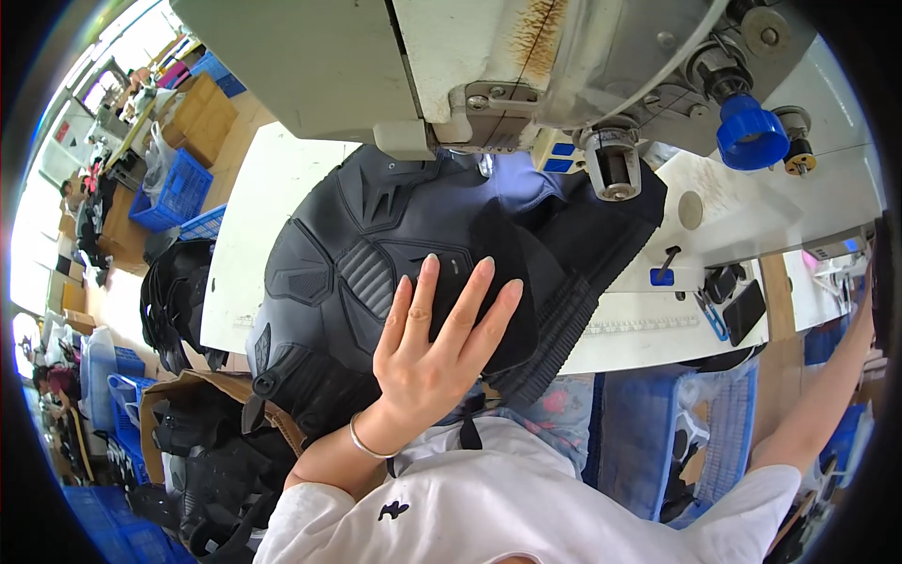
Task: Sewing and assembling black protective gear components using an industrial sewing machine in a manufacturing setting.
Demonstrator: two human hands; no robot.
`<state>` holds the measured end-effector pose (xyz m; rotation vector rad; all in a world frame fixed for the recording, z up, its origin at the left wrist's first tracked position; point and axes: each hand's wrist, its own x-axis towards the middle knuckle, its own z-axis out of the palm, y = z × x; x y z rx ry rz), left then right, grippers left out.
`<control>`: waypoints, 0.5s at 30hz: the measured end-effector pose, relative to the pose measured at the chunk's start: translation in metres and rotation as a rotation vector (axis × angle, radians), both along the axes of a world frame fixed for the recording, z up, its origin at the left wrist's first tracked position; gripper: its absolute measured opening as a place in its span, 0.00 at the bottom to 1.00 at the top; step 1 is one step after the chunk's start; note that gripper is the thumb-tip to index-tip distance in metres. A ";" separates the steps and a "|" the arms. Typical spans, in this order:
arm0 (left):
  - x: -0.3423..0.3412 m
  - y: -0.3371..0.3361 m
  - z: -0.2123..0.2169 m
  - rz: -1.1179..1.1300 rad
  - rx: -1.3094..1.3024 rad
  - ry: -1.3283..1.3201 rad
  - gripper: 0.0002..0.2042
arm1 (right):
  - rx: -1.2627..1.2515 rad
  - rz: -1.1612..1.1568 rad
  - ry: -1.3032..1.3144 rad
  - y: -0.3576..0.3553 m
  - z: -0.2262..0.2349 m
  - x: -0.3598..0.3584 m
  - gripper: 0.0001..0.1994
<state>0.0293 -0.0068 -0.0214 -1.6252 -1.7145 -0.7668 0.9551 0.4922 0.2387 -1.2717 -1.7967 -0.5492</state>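
Note:
My left hand lies flat with its fingers spread on a black padded piece with moulded, ribbed panels, perhaps a backpack shell or protective gear. The piece rests on the white sewing table, its far edge under the sewing machine head. Pleated black fabric runs down its right side, and a bluish-purple cloth shows near the needle area. My right arm reaches out to the far right, where its hand is lost at the picture's dark rim.
Blue-handled snips and a black flat object lie on the white table at right. At lower left stands a cardboard box of black pieces. Blue crates line the left side; a blue bin stands below the table.

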 end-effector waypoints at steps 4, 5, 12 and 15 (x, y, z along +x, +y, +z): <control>0.043 0.013 0.036 0.029 -0.049 0.115 0.16 | -0.036 0.052 0.209 0.048 -0.097 0.053 0.26; 0.047 0.016 0.039 0.020 -0.058 0.117 0.17 | -0.036 0.052 0.234 0.049 -0.102 0.059 0.26; 0.047 0.012 0.036 0.022 -0.090 0.073 0.18 | -0.041 0.093 0.369 0.067 -0.119 0.038 0.26; 0.039 -0.001 0.033 0.008 -0.037 0.048 0.18 | 0.019 0.102 0.408 0.042 -0.077 0.034 0.26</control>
